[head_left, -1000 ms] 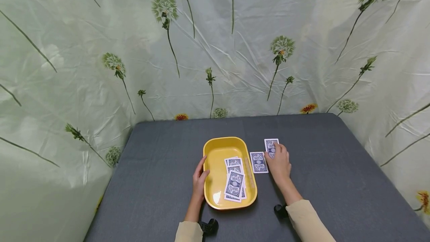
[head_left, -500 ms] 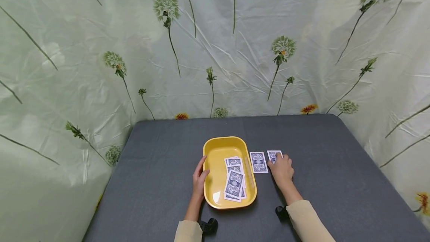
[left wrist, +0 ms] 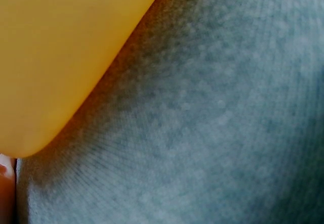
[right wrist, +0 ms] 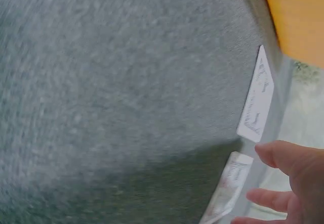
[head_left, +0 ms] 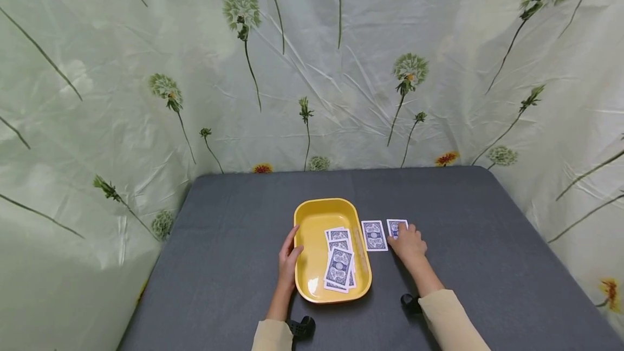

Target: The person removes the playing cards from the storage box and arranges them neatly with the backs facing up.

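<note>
Right hand (head_left: 409,244), fingers spread at outer card (head_left: 393,228): best pressed flat, clear of thumb-side card (head_left: 374,236); left hand (head_left: 287,260), gripping yellow tray (head_left: 312,223).

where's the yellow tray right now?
Head view: the yellow tray sits on the grey table, left hand at its left rim, a blue-backed card close by its right side.
</note>
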Motion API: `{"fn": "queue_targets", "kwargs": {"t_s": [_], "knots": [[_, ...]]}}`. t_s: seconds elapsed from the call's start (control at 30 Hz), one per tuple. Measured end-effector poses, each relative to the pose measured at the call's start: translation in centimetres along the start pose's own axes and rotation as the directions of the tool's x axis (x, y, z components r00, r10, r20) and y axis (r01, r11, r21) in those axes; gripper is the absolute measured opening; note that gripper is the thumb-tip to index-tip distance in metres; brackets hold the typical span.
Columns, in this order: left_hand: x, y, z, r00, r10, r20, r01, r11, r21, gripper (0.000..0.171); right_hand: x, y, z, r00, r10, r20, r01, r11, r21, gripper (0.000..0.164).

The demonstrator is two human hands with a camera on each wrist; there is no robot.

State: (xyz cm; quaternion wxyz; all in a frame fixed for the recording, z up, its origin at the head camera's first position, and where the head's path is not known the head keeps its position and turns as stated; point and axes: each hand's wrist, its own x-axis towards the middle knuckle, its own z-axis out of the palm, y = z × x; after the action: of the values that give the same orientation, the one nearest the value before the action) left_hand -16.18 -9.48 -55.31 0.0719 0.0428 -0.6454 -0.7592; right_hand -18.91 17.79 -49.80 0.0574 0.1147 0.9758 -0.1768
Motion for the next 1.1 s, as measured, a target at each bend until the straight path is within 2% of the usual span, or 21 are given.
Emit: {"fn": "queue_targets", "kwargs": {"t_s": [0.17, 0.3, 0.47, 0.63, 0.8, 0.97, 1.1], "knots": [[-0.1, 0.0, 0.0, 1.0, -0.002, 0.002, 0.002, 1.0, -0.005, 0.049, -0.7, -2.0, -1.0, 0.996, -0.058, -0.068, 0.056, 0.998, -0.028, 0.056], [-0.1, 0.0, 0.0, 1.0, -0.002, 0.003, 0.002, 1.0, 0.008, 0.05, -1.9, -4.4, -1.7, 0.983, -0.13, -0.129, 0.127, 0.991, -0.034, 0.055], [-0.2, 0.1, 0.0, 1.0, -0.007, -0.001, 0.007, 1.0, 0.013, 0.05, -4.0, -7.3, -1.8, 0.94, -0.254, -0.227, 0.252, 0.967, -0.038, 0.051], [-0.2, 0.1, 0.1, 1.0, -0.001, 0.001, 0.001, 1.0, 0.01, 0.05, -5.7, -9.2, -0.4, 0.893, -0.348, -0.287, 0.337, 0.937, -0.088, 0.05], [-0.2, 0.2, 0.1, 1.0, 0.005, 0.01, -0.005, 1.0, 0.0, 0.05, -7.0, -10.3, 1.5, 0.88, -0.399, -0.258, 0.371, 0.916, -0.151, 0.05], [-0.2, 0.2, 0.0, 1.0, 0.023, 0.019, -0.023, 1.0, -0.006, 0.05, -7.7, -10.7, 3.2, 0.887, -0.423, -0.183, 0.398, 0.903, -0.161, 0.049], [-0.2, 0.1, 0.0, 0.999, 0.022, 0.025, -0.023, 1.0, 0.003, 0.049, -8.0, -10.7, 3.9, 0.895, -0.435, -0.099, 0.414, 0.893, -0.177, 0.054]]}}
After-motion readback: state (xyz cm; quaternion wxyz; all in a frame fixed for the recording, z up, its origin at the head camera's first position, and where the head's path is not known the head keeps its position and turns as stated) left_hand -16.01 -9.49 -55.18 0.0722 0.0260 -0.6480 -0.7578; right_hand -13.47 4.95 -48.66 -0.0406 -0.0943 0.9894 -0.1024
